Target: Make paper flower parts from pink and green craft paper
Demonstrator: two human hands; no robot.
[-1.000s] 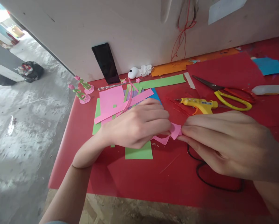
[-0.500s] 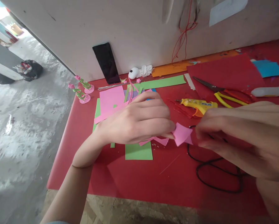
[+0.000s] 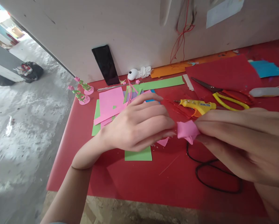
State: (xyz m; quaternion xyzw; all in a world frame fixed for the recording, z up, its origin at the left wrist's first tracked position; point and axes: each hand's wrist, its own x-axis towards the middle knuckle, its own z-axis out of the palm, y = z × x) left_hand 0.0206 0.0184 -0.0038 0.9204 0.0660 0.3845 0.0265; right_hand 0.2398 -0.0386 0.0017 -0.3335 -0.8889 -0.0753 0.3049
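Observation:
A folded pink paper star is held up above the red tabletop, pinched at its right side by the fingertips of my right hand. My left hand hovers just left of the star, its fingers bent and a small gap between fingertips and thumb. It appears to hold nothing. Under and behind my left hand lie pink paper, a pink strip and green paper. A black cord loops on the table below my right hand, which hides part of it.
A yellow glue gun and yellow-and-red-handled scissors lie behind my right hand. A phone leans on the wall, beside a white round object. Two small pink-and-green paper flowers stand at the table's left edge.
The pink star has passed from my left fingertips to my right ones and has turned. My right hand has closed on it, and my left fingers have come off it.

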